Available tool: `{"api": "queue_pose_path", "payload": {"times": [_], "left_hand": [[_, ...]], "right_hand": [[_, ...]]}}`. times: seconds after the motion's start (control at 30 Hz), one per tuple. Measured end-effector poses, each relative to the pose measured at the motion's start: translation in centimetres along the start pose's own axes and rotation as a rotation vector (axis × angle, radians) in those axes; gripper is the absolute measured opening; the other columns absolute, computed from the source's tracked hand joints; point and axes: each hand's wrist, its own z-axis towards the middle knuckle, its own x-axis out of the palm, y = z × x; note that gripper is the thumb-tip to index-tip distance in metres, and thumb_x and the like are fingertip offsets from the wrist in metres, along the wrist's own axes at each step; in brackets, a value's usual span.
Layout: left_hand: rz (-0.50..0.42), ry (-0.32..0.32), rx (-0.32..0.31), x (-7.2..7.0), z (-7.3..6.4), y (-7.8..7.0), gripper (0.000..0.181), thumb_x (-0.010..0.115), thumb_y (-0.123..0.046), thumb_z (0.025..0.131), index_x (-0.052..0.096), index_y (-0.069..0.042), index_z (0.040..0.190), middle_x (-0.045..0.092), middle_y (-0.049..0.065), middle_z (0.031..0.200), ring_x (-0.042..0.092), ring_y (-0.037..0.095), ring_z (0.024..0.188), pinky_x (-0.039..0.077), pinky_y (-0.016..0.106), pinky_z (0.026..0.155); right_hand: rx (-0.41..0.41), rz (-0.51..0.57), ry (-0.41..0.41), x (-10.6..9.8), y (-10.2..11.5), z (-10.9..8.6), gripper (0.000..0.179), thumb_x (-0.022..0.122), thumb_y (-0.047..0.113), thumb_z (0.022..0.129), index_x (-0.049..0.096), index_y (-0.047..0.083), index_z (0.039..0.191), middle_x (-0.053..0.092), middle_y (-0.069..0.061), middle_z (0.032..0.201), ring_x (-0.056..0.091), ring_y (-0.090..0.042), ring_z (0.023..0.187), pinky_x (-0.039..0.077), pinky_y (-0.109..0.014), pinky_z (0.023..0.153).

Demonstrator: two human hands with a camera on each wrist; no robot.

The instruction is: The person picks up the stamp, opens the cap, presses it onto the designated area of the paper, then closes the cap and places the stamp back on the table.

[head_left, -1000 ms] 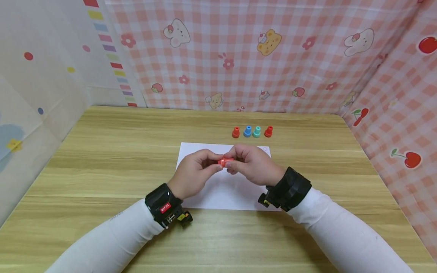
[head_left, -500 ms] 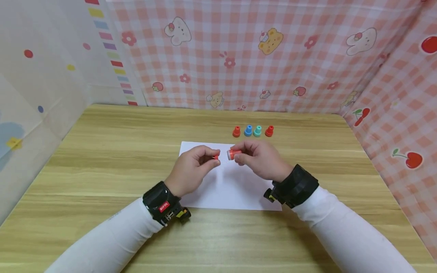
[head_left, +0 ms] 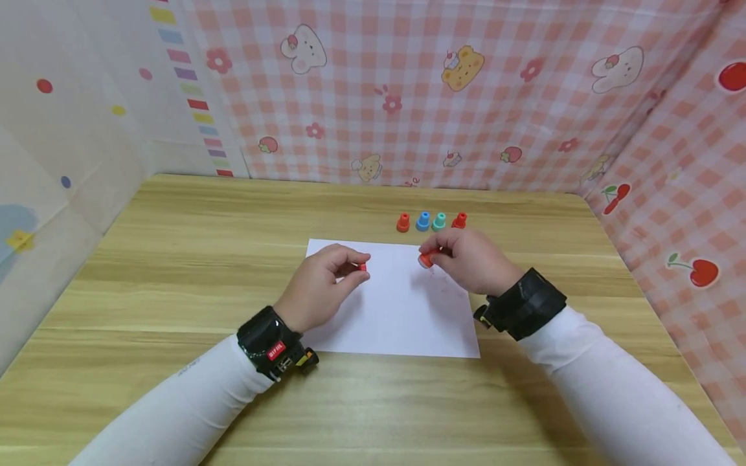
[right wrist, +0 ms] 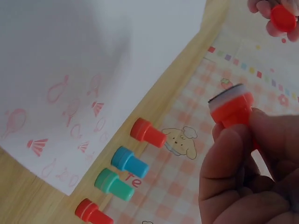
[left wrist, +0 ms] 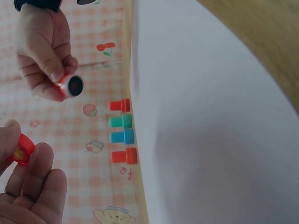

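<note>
In the head view my left hand pinches a small red cap between thumb and fingers, over the left part of a white sheet of paper. My right hand grips a red stamp with its cap off, over the sheet's far right. The stamp's dark round face, ringed in white, shows in the left wrist view, pointing away from the fingers. Pale red prints, among them shuttlecocks and rackets, mark one corner of the paper; in the head view the right hand partly hides that corner.
Behind the paper stand two more red stamps, a blue stamp and a teal stamp in a row. The wooden table meets a pink checked cloth at the back.
The hands have come apart: the cap was pulled off the stamp. The right hand has moved right with the stamp, tilting its face downward; the left hand has drifted slightly left with the cap.
</note>
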Motion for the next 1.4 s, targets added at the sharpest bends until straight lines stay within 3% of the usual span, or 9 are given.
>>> {"api": "queue_pose_path", "payload": {"times": [0.27,0.73,1.4], "left_hand": [[0.030,0.002,-0.002,-0.2,0.0,0.2,0.023,0.079,-0.013,0.095,0.076,-0.009,0.118,0.075,0.000,0.104,0.072,0.013,0.092,0.061,0.032,0.084],[0.045,0.006,-0.010,-0.2,-0.1,0.2,0.022,0.079,-0.013,0.096,0.075,-0.009,0.117,0.075,-0.001,0.105,0.071,0.012,0.092,0.061,0.031,0.084],[0.034,0.013,0.001,-0.1,-0.1,0.2,0.020,0.078,-0.013,0.096,0.075,-0.009,0.116,0.075,0.000,0.105,0.072,0.013,0.094,0.061,0.033,0.087]], "right_hand": [[0.037,-0.112,0.104,-0.1,-0.2,0.1,0.011,0.073,0.005,0.098,0.077,0.012,0.105,0.074,-0.009,0.093,0.060,-0.024,0.082,0.052,-0.030,0.070],[0.017,-0.272,0.219,1.1,-1.0,0.4,0.008,0.077,0.007,0.095,0.082,0.014,0.096,0.072,-0.001,0.086,0.061,-0.022,0.083,0.054,-0.031,0.075],[0.060,-0.298,0.277,1.6,-1.1,1.0,0.012,0.077,0.005,0.094,0.082,0.014,0.100,0.072,-0.004,0.093,0.060,-0.023,0.090,0.053,-0.032,0.079]]}}
